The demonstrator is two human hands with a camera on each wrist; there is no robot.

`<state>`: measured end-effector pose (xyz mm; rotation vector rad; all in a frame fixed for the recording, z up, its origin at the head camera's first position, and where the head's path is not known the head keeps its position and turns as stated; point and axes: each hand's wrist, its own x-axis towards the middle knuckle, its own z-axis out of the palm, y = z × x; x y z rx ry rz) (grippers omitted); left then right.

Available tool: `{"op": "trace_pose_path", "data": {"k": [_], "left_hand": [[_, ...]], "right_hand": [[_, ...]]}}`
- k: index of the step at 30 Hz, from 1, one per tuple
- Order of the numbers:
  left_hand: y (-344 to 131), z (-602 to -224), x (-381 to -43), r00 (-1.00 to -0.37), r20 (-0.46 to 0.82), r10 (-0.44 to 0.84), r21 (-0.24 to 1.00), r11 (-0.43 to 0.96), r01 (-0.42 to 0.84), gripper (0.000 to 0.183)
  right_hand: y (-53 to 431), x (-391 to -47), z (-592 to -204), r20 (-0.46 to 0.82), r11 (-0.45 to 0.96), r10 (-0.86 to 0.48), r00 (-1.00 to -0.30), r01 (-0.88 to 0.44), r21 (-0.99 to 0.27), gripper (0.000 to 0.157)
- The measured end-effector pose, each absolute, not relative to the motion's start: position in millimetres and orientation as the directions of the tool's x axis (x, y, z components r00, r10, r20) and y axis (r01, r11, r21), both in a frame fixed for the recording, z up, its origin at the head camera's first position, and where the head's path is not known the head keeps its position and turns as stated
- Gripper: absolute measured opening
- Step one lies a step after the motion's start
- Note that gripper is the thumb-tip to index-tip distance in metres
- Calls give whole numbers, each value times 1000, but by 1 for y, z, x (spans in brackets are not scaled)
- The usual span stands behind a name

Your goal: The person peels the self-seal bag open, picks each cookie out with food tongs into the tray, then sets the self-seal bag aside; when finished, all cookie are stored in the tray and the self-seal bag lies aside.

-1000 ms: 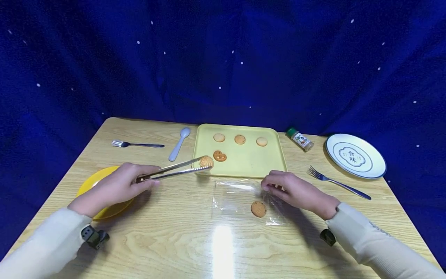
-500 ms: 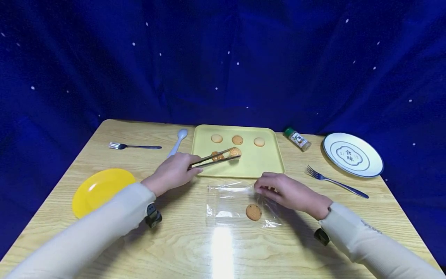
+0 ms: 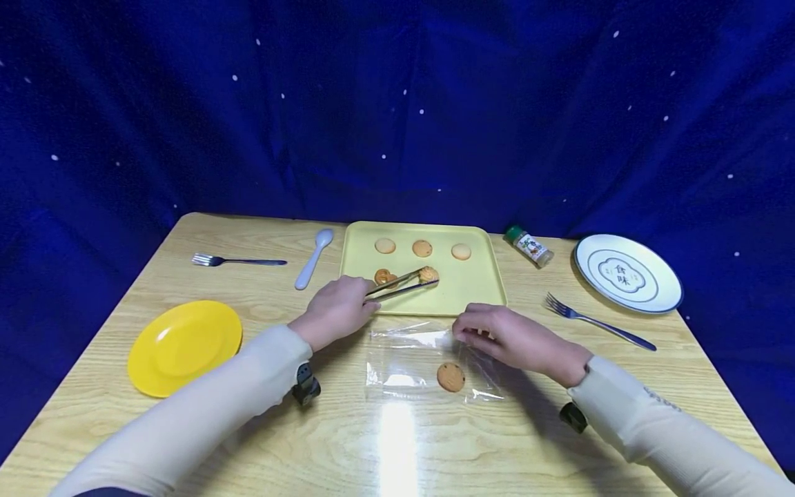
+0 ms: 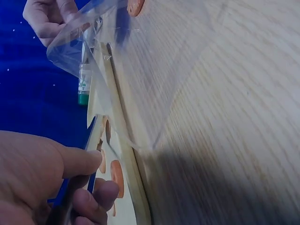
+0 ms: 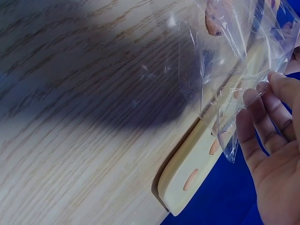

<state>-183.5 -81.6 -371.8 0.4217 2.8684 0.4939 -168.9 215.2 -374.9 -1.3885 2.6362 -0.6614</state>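
My left hand [image 3: 339, 310] grips metal tongs [image 3: 400, 290] over the yellow tray [image 3: 348, 259]. Between the tong tips is a swirled cookie [image 3: 428, 275], close over the tray's middle. A pretzel-shaped cookie [image 3: 382, 276] lies partly hidden behind the tongs. With thumb and fingertips, my right hand [image 3: 512, 338] pinches the edge of a clear plastic bag [image 5: 201, 61] in front of the tray. Inside the bag lies a round speckled cookie [image 3: 450, 377]. In the left wrist view, the bag's raised film hangs from the right hand [image 4: 47, 21].
Several round cookies, one of them speckled [image 3: 422, 248], line the tray's back. Left stand a yellow plate [image 3: 186, 345], a fork [image 3: 239, 261] and a pale spoon [image 3: 315, 259]. Right are a green-capped spice bottle [image 3: 529, 246], another fork [image 3: 599, 322] and a white plate [image 3: 655, 286].
My left hand has carried the tongs and swirled cookie rightward, from the tray's left edge to over its middle, uncovering the yellow plate. The right hand still holds the bag.
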Motion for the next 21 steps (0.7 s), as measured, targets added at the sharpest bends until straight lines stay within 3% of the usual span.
{"op": "trace_pose_path", "data": {"k": [14, 21], "left_hand": [[-92, -371, -176, -946, -105, 308, 388, 888, 246, 19], [-134, -348, -155, -940, 3, 342, 351, 879, 322, 36]], "right_hand": [[212, -166, -375, 118, 501, -801, -588, -764, -407, 8], [215, -167, -376, 97, 522, -789, -607, -745, -415, 10]]}}
